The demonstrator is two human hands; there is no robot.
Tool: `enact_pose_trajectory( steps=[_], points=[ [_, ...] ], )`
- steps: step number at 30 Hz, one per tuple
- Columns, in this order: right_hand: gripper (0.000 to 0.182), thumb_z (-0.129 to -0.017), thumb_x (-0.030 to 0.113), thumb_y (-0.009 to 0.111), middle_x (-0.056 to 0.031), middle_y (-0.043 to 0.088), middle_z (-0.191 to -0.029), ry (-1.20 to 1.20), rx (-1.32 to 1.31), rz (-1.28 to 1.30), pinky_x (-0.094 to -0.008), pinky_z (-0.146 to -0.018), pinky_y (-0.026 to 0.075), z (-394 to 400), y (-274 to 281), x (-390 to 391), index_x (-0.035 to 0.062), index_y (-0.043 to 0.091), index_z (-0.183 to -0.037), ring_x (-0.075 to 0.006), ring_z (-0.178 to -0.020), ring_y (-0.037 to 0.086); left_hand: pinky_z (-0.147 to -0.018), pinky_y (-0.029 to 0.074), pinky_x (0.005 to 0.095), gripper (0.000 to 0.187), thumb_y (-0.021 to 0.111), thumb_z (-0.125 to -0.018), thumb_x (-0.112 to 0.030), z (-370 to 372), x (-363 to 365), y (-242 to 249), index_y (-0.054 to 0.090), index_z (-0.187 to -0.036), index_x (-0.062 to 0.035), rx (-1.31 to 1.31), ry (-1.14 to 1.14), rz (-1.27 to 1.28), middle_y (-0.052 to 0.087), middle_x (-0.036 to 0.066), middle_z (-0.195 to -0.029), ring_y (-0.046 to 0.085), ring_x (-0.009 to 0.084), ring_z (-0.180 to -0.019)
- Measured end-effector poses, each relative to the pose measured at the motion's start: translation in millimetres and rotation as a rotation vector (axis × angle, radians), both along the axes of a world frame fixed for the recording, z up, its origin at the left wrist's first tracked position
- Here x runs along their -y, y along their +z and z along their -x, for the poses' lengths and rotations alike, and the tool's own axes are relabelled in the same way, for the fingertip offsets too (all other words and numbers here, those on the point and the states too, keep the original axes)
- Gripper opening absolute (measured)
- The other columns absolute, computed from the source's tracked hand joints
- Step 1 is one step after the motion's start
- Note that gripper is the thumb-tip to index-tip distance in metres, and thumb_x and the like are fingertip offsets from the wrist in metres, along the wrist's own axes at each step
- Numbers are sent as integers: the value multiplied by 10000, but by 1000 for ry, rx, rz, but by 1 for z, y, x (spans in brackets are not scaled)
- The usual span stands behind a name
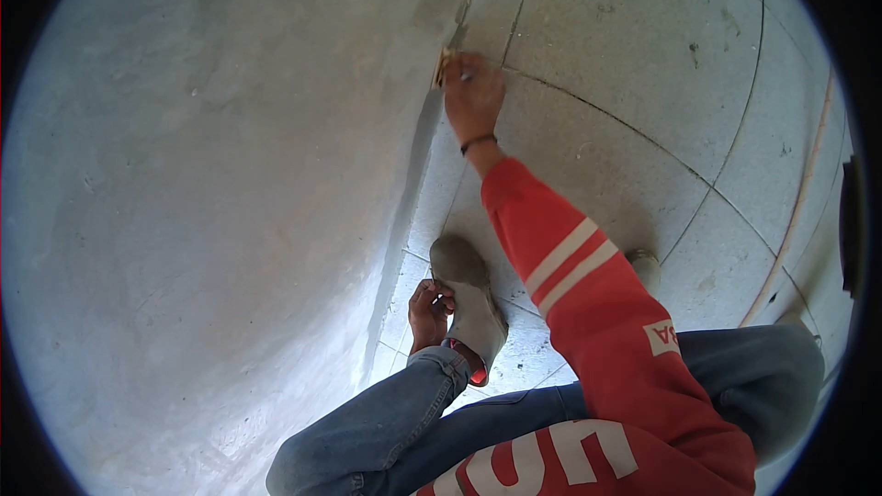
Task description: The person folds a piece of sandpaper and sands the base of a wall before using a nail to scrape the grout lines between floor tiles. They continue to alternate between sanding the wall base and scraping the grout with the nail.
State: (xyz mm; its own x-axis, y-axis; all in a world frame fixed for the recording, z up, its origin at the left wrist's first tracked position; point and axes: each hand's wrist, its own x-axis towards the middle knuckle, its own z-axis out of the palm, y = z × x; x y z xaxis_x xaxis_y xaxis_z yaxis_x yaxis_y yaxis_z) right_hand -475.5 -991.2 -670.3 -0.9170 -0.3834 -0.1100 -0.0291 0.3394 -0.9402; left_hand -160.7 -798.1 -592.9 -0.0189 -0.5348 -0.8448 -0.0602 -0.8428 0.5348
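Observation:
I am crouched beside a pale plastered wall (211,202). My right hand (473,92), arm stretched out in a red sleeve with white stripes, grips a small tool (445,62) with a tan handle, pressed against the wall's base where it meets the tiled floor (625,55). My left hand (428,310) hangs low by my knee, fingers curled against the grey shoe (469,298) on my foot. Whether that hand holds anything is hidden.
The floor is grey tile with dark joints and dusty smears. A thin pale pipe or cord (797,211) runs along the floor at the right. My jeans-clad legs (386,422) fill the lower middle, and a second shoe (645,266) peeks out behind my arm.

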Motion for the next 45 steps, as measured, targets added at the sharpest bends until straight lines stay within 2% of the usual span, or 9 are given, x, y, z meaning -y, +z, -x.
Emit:
enact_pose_trajectory(
  steps=[4, 9, 18, 23, 25, 30, 32, 36, 45],
  points=[
    [195, -971, 210, 677, -129, 751, -891, -112, -240, -6, -455, -743, 553, -43, -2, -14, 45, 703, -870, -335, -797, 722, -646, 490, 300, 182, 621, -1019, -277, 6, 3, -1, 605, -1002, -96, -5, 14, 2, 675, 65, -855, 610, 180, -662],
    [166, -969, 226, 669, -136, 740, -946, 168, 388, 94, -480, -864, 518, -97, -6, -64, 66, 710, -947, -355, -897, 698, -642, 486, 296, 179, 627, -1017, -275, 10, 8, 4, 608, -986, -99, 60, -34, -9, 671, 63, -835, 608, 180, -660],
    [179, -986, 254, 648, -104, 739, -1061, -12, -152, -129, -461, -898, 498, -32, -22, -6, 94, 722, -1017, -334, -989, 665, -676, 527, 301, 181, 635, -1017, -272, -1, 0, 0, 614, -990, -94, -23, 12, -1, 682, 60, -860, 625, 177, -681],
    [178, -979, 275, 657, -95, 735, -953, 335, 469, -17, -477, -868, 496, -125, -3, -87, 110, 720, -1001, -336, -926, 674, -678, 527, 301, 177, 634, -1015, -269, 2, 10, -3, 610, -993, -95, 50, -41, -24, 686, 65, -863, 627, 175, -680],
    [184, -991, 289, 637, -86, 732, -949, 141, 48, -117, -489, -850, 488, -96, -5, -65, 126, 722, -992, -333, -917, 670, -590, 504, 295, 149, 582, -1035, -218, 6, 8, 1, 596, -1013, -71, 40, -13, 12, 702, 94, -845, 648, 180, -631],
    [209, -1017, 316, 604, -79, 706, -931, 157, 359, 99, -484, -867, 468, 2, -47, -1, 134, 701, -982, -335, -915, 640, -669, 512, 306, 161, 617, -1016, -261, -3, -4, 1, 601, -988, -103, -11, 31, -5, 682, 63, -866, 623, 173, -679],
    [189, -1010, 312, 630, -93, 669, -961, 12, -108, -95, -492, -881, 469, -56, -19, -19, 130, 678, -1016, -328, -942, 620, -667, 509, 305, 162, 615, -1018, -261, 0, 0, -2, 599, -985, -103, -30, 47, 3, 681, 62, -866, 620, 171, -678],
    [184, -985, 319, 655, -69, 693, -992, 281, 341, 39, -491, -932, 469, -152, -26, -91, 146, 696, -1034, -318, -1017, 640, -597, 508, 291, 146, 575, -1043, -207, -1, 5, -4, 604, -997, -71, 4, -7, 10, 694, 76, -824, 650, 175, -637],
    [172, -978, 250, 633, -137, 706, -956, 146, -22, -172, -523, -862, 505, -90, -13, -46, 102, 703, -1028, -394, -946, 659, -641, 520, 298, 139, 612, -1025, -233, -1, -1, -2, 607, -1007, -95, -34, 57, 18, 676, 58, -836, 624, 168, -669]
  ],
)
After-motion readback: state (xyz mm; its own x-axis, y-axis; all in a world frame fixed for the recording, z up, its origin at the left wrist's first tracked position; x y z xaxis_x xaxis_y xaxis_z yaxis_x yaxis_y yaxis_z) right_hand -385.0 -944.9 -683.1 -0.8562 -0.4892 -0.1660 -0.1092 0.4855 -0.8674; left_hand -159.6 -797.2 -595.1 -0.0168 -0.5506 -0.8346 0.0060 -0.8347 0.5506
